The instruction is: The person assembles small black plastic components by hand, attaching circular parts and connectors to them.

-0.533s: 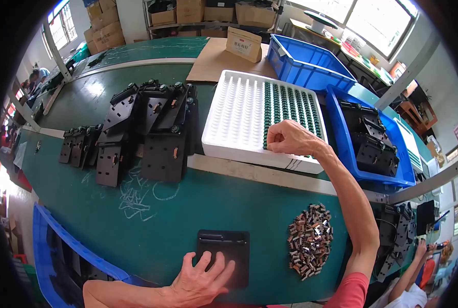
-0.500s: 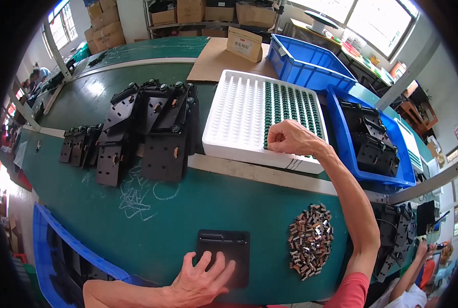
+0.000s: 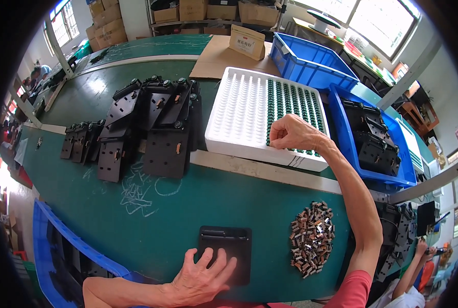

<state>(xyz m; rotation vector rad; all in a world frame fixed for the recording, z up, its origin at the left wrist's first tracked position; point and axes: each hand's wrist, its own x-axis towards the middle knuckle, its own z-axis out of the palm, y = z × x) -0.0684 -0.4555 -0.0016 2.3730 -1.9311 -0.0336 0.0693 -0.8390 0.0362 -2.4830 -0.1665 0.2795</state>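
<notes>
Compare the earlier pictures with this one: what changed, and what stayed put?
The right hand has lifted or shifted slightly away from the near edge of the tray, showing more green parts below it; no grasp or release is visible. The left hand stays over the black plate.

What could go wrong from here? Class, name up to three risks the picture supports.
The right hand is among closely set green parts in the white tray, so it might knock neighbours loose. The loose pile of small pieces lies beside the right forearm, which could brush and scatter it. The black plates at the left overlap in a heap, and a bump might make some slide.
</notes>
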